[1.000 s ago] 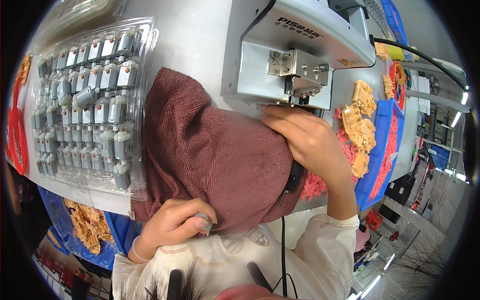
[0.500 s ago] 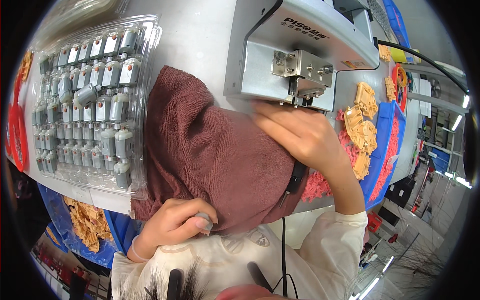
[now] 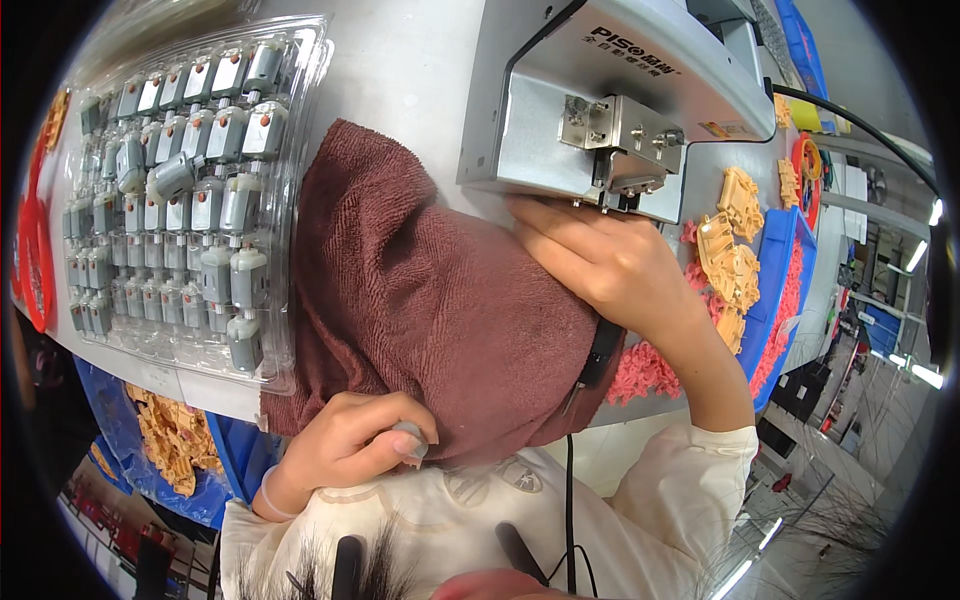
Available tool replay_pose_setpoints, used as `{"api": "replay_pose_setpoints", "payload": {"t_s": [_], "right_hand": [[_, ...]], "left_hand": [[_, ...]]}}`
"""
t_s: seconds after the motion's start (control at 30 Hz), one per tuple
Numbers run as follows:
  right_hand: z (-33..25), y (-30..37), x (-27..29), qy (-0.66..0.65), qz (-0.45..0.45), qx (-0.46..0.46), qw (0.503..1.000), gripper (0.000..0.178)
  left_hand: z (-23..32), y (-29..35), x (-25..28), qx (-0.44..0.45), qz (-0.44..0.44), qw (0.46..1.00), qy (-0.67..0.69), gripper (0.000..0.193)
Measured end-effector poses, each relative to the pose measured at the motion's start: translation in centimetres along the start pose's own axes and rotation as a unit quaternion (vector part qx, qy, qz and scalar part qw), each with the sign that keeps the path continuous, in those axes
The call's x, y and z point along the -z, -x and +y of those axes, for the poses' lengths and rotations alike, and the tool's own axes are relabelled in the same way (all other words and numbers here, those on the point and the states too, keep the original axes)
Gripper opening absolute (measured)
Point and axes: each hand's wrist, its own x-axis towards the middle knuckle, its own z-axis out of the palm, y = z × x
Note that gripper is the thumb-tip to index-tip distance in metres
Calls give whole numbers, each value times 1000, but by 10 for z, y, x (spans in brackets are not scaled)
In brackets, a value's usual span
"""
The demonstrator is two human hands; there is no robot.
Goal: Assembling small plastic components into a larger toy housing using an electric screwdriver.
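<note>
My left hand (image 3: 358,440) is closed at the near edge of the maroon towel (image 3: 450,300). Between its thumb and curled fingers sits a small grey motor (image 3: 410,438), mostly covered by them. My right hand (image 3: 600,255) reaches to the front of a silver machine (image 3: 545,150), just below its metal block (image 3: 635,135). Its fingers stretch leftward along the machine's lower edge, over the towel; the thumb is hidden, and I see nothing held. Below the right wrist lies a black tool (image 3: 602,350) with a thin metal tip, partly over the towel.
A clear tray (image 3: 285,330) of small motors stands at left. Tan plastic parts (image 3: 740,270) and pink pieces (image 3: 640,375) lie right, beside a blue bin (image 3: 775,290). Another blue bin (image 3: 235,450) sits low left, near more tan parts (image 3: 175,435). A black cable (image 3: 570,490) hangs in front.
The view has shifted slightly, so the machine appears farther right and lower. My right hand stays at the machine's edge, its fingers now less blurred. My left hand still holds the motor.
</note>
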Motion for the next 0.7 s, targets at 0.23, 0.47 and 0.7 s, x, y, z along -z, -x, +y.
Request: {"api": "replay_pose_setpoints", "payload": {"t_s": [0.23,0.47,0.7], "right_hand": [[-2,-1,4,18,-33,10,999,23],[-3,-2,0,40,-15,19,999,22],[-3,-3,-1,76,1,42,996,21]], "left_hand": [[-1,-1,0,0,1,1000,-5,20],[-1,-1,0,6,6,1000,0,19],[0,-1,-1,0,6,1000,-5,19]]}}
